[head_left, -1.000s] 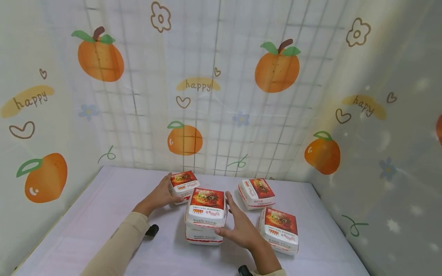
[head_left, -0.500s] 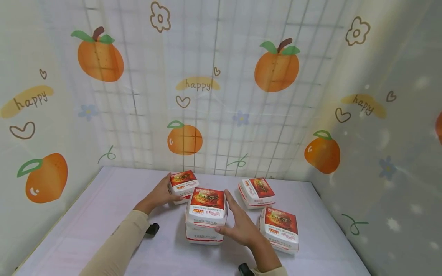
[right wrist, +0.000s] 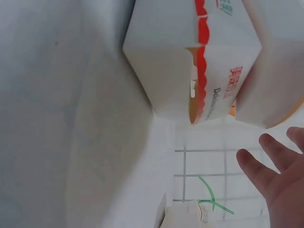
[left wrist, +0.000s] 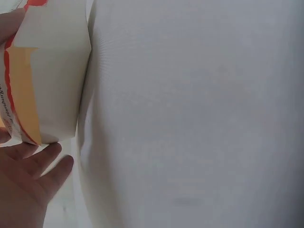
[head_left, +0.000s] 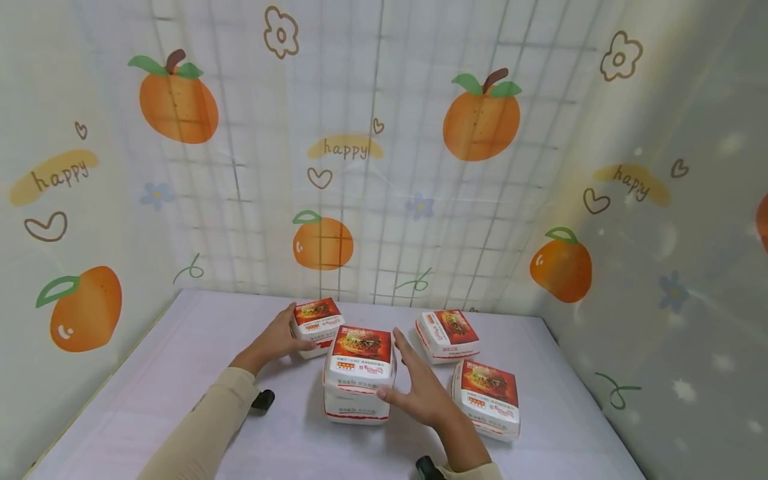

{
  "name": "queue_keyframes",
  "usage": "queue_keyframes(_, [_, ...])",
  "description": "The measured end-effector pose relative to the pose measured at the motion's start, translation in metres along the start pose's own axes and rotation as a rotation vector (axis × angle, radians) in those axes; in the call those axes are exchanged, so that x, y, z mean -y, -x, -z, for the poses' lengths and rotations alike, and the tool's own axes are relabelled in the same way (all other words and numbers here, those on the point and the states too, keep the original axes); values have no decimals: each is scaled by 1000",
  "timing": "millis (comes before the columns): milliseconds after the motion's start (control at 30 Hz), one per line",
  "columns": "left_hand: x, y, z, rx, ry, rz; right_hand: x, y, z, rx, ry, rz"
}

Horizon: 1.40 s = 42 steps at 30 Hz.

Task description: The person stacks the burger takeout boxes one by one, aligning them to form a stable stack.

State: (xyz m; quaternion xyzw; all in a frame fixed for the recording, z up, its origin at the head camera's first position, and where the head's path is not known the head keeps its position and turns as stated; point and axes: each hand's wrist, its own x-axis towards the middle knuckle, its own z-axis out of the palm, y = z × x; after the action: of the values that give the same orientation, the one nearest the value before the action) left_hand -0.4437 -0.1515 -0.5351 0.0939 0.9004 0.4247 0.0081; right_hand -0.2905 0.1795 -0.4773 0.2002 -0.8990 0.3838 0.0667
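Beside the far left burger box (head_left: 317, 317), printed with a red burger picture, my left hand (head_left: 276, 343) grips it: thumb at the front, fingers at the left and back. The left wrist view shows the fingertips (left wrist: 54, 148) against its side. In the middle, an upper burger box (head_left: 360, 353) sits on a lower burger box (head_left: 356, 408). My right hand (head_left: 423, 393) holds the right side of the upper one, thumb over its front corner, index finger at the rear corner. Other fingers (right wrist: 259, 166) stretch out just off the boxes in the right wrist view.
To the right, one burger box (head_left: 447, 335) lies farther back and another burger box (head_left: 486, 399) nearer, behind my right wrist. All rest on a white-covered table (head_left: 300, 453). A patterned curtain (head_left: 384, 100) with oranges encloses the back and sides.
The far left box has shifted very slightly left with my left hand. The right hand and the stacked boxes stay nearly the same.
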Motion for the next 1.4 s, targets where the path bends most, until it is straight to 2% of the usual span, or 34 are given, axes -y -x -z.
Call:
queue_keyframes(167, [-2, 1, -1, 18, 0, -1, -3, 1, 1, -9, -6, -6])
queue_keyframes(300, [-4, 3, -1, 29, -9, -28, -4, 0, 1, -4, -17, -13])
queue_keyframes(467, [-5, 4, -2, 22, -45, -46, -4, -1, 0, -4, -23, -8])
queue_keyframes(600, [-5, 5, 0, 16, -38, -33, -5, -1, 0, -1, -24, -5])
queue_keyframes(733, [-5, 4, 3, 12, -25, -52, -3, -1, 0, -4, -23, -7])
queue_keyframes(900, [-9, 4, 12, 6, -33, -76, -1, -2, 1, -9, -23, -11])
queue_keyframes(1033, [-17, 7, 23, -1, 2, -66, -1, -2, 1, -11, -26, -16])
queue_keyframes(1233, [-31, 11, 38, 0, 36, -128, -1, -2, 1, -16, -27, -11])
queue_keyframes(1400, [-50, 15, 49, -24, 48, -180, 0, -3, 3, -16, -25, -2])
